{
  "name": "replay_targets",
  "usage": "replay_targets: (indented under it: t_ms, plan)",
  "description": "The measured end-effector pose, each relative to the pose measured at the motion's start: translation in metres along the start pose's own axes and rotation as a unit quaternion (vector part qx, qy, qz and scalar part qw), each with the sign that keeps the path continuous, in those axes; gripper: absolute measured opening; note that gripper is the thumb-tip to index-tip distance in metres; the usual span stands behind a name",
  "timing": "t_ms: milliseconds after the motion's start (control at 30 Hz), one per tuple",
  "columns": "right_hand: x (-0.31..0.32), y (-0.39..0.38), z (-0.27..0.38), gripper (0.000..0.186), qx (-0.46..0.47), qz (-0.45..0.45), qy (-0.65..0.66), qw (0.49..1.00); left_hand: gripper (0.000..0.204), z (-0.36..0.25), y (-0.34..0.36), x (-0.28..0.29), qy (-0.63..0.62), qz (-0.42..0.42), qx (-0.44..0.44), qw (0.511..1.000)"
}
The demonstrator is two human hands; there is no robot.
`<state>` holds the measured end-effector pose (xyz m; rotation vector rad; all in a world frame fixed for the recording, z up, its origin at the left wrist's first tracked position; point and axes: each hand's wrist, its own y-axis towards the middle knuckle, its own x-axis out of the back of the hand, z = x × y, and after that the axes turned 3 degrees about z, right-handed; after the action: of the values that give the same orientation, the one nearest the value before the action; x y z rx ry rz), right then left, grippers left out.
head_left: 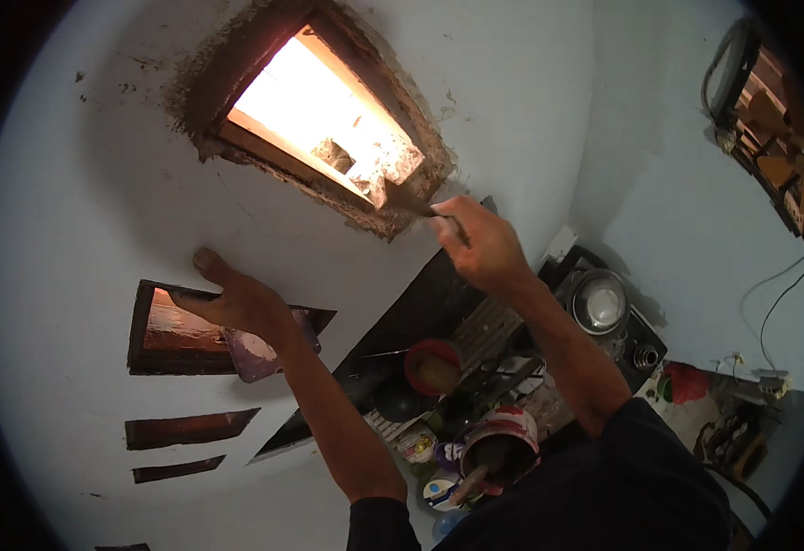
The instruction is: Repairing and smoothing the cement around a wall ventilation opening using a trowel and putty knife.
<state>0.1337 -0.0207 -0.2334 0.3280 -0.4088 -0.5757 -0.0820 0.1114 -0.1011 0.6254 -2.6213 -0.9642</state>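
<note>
My right hand (480, 241) is closed around a slim-handled putty knife (408, 198). Its dark blade, somewhat blurred, meets the lower right corner of a bright window opening (223, 129), where pale, rough material shows. Crumbly brown mortar (434, 163) surrounds the frame. Lower on the wall, my left hand (241, 298) has thumb and forefinger spread across a small dark-framed opening (139, 335). Below that palm is a flat purple board (257, 365) with a pale smear on it. The other fingers are hidden, but the board appears gripped in this hand.
Narrow slots (186, 428) pierce the wall at left. Below me are a red tub (411, 367), a paint bucket (523, 424) with a wooden-looking handle in it, and a stove (650, 342) bearing a lidded pot (598, 301). A fan (778, 151) occupies the far right.
</note>
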Motion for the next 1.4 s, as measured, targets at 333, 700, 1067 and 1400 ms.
replay_targets:
  t_ms: [333, 700, 1067, 1400]
  plan:
    - [0.009, 0.007, 0.023, 0.026, -0.075, -0.041, 0.095, 0.992, 0.101, -0.002, -0.005, -0.002, 0.009, 0.008, 0.000, 1.000]
    - [-0.022, 0.000, 0.081, 0.022, 0.101, -0.083, 0.085, 0.988, 0.097, -0.014, -0.011, -0.007, 0.029, -0.026, -0.017, 0.999]
    - [0.014, -0.067, 0.024, 0.032, -0.090, 0.112, 0.246, 0.958, 0.110, -0.044, -0.034, -0.023, 0.068, -0.044, -0.009, 0.997]
    - [-0.001, 0.024, 0.057, 0.029, 0.022, 0.040, 0.430, 0.902, 0.105, -0.013, -0.018, -0.015, 0.025, -0.014, -0.051, 0.998]
